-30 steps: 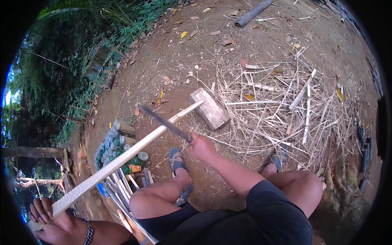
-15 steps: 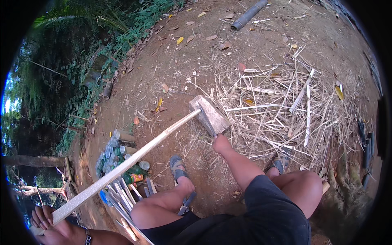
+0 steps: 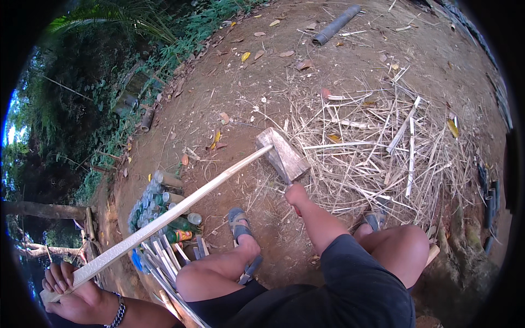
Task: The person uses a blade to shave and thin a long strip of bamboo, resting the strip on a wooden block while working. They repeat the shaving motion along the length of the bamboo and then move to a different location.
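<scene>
A long pale strip of split wood or bamboo [image 3: 180, 209] slants from lower left up to a wooden block [image 3: 286, 154] on the ground ahead of me. My left hand [image 3: 70, 292] is closed round its near end. The far end rests on the block's top. My right hand [image 3: 296, 195] grips a knife [image 3: 289, 178] at the block's near corner. Only a bit of its reddish handle shows below the fist, and its thin blade lies along the block, close to the strip's end.
Shavings and split strips [image 3: 377, 147] litter the ground at right. Beside my left leg are stacked bottles [image 3: 158, 205] and a bundle of cut strips [image 3: 164, 257]. A dark pipe-like tube [image 3: 336, 24] lies far ahead. Tree roots [image 3: 465, 235] stand at right, greenery at left.
The whole view has shifted slightly. My left hand sits a little higher and farther right with the strip. My right hand's wrist has turned a little, showing the reddish knife handle.
</scene>
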`<state>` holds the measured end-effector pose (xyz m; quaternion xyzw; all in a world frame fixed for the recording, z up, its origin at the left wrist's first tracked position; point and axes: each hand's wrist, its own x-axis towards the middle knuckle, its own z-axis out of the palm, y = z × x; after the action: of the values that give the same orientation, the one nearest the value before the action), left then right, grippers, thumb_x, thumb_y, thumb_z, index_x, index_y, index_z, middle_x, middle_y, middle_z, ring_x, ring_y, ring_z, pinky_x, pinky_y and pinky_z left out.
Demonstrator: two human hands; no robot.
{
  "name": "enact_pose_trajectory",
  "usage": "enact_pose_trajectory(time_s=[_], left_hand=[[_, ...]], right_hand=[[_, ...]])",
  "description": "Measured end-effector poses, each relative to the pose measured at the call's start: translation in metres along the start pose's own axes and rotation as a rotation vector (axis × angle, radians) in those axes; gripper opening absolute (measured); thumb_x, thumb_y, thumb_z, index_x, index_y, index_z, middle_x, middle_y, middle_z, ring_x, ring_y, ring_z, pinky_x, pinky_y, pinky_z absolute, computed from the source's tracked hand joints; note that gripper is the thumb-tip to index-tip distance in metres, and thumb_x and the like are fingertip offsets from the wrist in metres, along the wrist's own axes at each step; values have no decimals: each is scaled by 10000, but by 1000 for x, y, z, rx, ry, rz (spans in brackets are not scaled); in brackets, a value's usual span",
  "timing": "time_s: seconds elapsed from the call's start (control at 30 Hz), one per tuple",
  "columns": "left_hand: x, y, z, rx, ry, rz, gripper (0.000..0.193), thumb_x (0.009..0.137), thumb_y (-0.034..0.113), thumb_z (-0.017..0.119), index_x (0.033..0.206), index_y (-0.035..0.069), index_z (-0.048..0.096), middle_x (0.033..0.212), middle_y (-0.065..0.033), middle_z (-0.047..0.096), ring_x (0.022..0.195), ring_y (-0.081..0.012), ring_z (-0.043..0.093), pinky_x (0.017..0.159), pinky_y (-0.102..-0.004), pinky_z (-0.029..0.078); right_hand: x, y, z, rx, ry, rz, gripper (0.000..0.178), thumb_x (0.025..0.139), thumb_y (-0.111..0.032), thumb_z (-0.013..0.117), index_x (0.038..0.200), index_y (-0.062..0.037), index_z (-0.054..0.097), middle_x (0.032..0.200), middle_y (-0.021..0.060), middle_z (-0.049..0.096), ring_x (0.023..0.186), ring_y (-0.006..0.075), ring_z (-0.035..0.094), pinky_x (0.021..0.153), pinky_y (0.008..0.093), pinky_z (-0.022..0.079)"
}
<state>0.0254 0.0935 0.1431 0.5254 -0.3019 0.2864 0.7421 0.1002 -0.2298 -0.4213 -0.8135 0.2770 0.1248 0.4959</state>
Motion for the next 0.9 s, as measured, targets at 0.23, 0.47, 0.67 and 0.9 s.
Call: enact_pose_trajectory(time_s=[0.23,0.47,0.67,0.9], left_hand=[[-23,-4,6,-136,-141,86,749,895,735,162,755,47,423,626,-31,355,548,-138,352,492,-252,316],[-46,2,18,-136,-105,108,736,875,747,231,740,56,447,622,-13,356,529,-117,347,477,-244,289],[-54,5,14,-136,-63,125,481,846,518,611,787,82,416,655,6,357,552,-100,361,510,-225,309],[-47,1,12,-140,-7,131,550,895,596,487,779,60,435,667,-1,354,540,-113,347,503,-250,300]], right_hand=[[-103,-93,-36,62,-69,-251,251,917,-226,499,1052,-16,526,874,230,639,815,417,626,725,487,489],[-179,-149,-64,-28,-206,-506,229,878,-176,544,1061,-39,531,830,196,648,813,387,649,723,489,509],[-177,-140,-65,-146,-182,-536,224,866,-172,548,1062,-63,539,861,190,655,845,383,648,742,483,509],[-76,-65,-53,-182,-43,-184,279,907,-210,527,1125,-37,546,1043,224,646,985,389,622,848,480,489]])
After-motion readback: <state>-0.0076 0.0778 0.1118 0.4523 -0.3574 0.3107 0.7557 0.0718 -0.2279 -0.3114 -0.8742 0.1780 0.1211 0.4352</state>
